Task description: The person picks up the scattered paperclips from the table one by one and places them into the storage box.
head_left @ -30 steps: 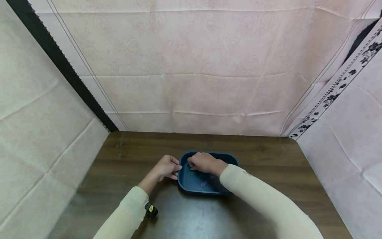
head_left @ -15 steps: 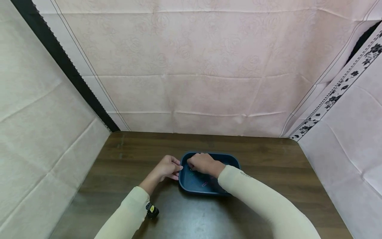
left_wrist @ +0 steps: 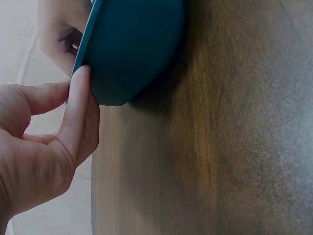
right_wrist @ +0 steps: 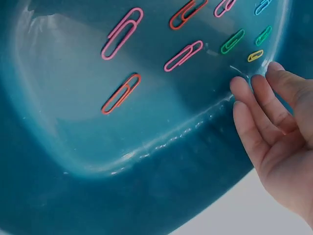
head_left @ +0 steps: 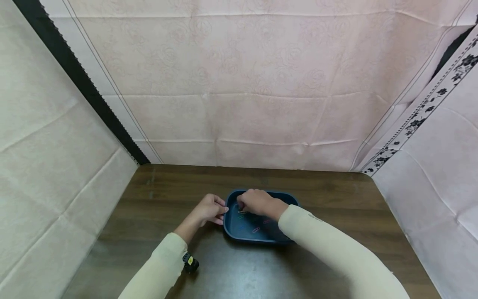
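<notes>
A blue tray [head_left: 239, 234] with rounded corners stands on the wooden table. My left hand [head_left: 209, 210] pinches its left rim between thumb and fingers, as the left wrist view shows up close. Inside the tray's far left corner, my right hand [head_left: 257, 202] reaches down with bent fingers, its thumb apart from them. Just beyond those fingertips lies a pale, thin piece [right_wrist: 239, 72], probably a paper clip, partly hidden. Nearby are a small yellow paper clip [right_wrist: 255, 56], green paper clips [right_wrist: 233, 41] and a blue paper clip [right_wrist: 262, 6].
Pink paper clips [right_wrist: 122, 34] and red paper clips [right_wrist: 121, 93] lie spread over the tray's floor. Around the tray is the brown wooden table [head_left: 179, 182]. Pale patterned cloth [head_left: 239, 116] hangs behind it and at both sides.
My right hand has shifted slightly to the right inside the tray, and a pale clip shows more clearly below its fingers. The left hand keeps its hold on the rim.
</notes>
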A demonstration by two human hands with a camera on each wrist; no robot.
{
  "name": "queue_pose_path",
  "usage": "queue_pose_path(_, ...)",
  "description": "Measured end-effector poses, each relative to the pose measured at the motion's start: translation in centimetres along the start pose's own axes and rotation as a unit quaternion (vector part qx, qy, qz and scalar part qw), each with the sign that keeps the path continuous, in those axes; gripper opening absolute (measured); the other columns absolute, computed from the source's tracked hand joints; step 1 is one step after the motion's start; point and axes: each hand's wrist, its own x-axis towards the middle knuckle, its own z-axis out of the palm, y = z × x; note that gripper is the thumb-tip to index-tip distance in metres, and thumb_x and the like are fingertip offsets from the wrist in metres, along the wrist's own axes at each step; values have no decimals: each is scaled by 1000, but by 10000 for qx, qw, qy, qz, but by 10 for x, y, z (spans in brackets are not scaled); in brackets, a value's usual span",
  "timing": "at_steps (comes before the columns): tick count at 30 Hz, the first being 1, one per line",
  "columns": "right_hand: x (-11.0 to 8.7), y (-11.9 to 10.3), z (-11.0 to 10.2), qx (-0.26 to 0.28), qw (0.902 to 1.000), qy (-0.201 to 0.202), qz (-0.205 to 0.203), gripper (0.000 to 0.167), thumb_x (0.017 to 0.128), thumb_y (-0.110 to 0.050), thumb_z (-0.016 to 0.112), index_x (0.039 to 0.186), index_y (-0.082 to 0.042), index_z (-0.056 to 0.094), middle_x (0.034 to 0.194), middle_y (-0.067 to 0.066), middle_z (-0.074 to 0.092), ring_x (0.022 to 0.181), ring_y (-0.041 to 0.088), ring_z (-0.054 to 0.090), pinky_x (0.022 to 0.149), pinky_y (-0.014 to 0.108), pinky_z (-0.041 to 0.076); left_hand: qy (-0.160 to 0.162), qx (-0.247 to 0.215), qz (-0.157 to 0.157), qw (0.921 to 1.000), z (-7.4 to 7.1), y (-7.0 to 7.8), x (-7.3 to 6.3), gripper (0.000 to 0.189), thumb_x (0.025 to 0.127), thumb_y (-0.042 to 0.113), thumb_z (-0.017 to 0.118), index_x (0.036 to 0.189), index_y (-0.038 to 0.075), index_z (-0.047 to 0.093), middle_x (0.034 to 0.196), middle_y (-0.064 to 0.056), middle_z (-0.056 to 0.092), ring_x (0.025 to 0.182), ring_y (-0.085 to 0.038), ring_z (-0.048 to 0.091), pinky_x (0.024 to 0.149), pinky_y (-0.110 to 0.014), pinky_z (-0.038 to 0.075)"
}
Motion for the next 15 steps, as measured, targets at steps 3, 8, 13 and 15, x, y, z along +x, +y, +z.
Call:
queue_pose_path(3, -5, 4, -2, 66, 9999, 78, -24, 7, 99, -21, 71, 106, -17, 71, 91, -6, 67, 74, 7, 60, 67, 21, 55, 20, 40, 6, 10000, 0, 0, 0, 23, 100, 7, 67, 119, -5, 60, 96, -18, 63, 73, -22, 66, 66, -35, 66)
queue_pose_path(8, -14, 8, -7, 210, 9997, 133, 17, 16, 99, -22, 71, 114, -17, 71, 101, -4, 71, 82, 7, 65, 74, 22, 59, 36, 79, 28, 10000, -1, 1, -2, 25, 100, 7, 67, 119, -5, 59, 97, -20, 63, 74, -23, 66, 67, -35, 66)
queue_pose_path(13, -26, 9, -14, 328, 9991, 252, -30, 17, 98, -21, 72, 114, -16, 71, 104, -2, 73, 88, 8, 68, 76, 24, 60, 20, 38, 60, 10000, -1, 0, -2, 24, 99, 6, 67, 119, -6, 59, 98, -20, 63, 74, -23, 65, 67, -36, 66)
queue_pose_path(15, -31, 9, -17, 411, 9987, 308, -65, 16, 99, -20, 72, 114, -15, 71, 104, -2, 73, 87, 8, 68, 77, 25, 61, 24, 2, 49, 10000, 0, -1, -1, 24, 99, 6, 67, 119, -5, 59, 97, -20, 63, 74, -23, 65, 67, -36, 66)
